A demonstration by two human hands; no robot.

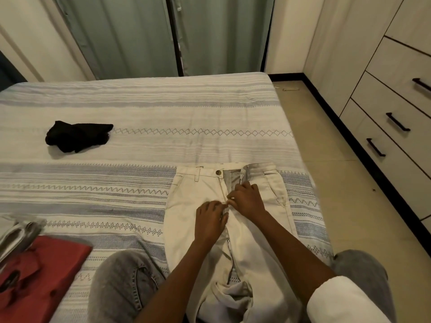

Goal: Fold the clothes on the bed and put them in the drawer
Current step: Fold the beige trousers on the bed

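Observation:
Cream trousers (193, 206) lie front-up on the striped bed (140, 101), waistband away from me, fly open with the button showing. My left hand (210, 222) and my right hand (247, 199) meet at the bottom of the fly, and each pinches the cloth there with curled fingers. The trouser legs bunch up toward me between my knees. A small black garment (77, 136) lies crumpled at the bed's left. A red shirt (37, 271) lies at the lower left, with a grey garment (21, 231) beside it.
A chest of drawers (396, 108) with black handles stands at the right across a strip of tiled floor (338, 183); all its drawers are closed. Green curtains (163, 36) hang behind the bed. My knees in grey jeans (121, 283) press against the bed's near edge.

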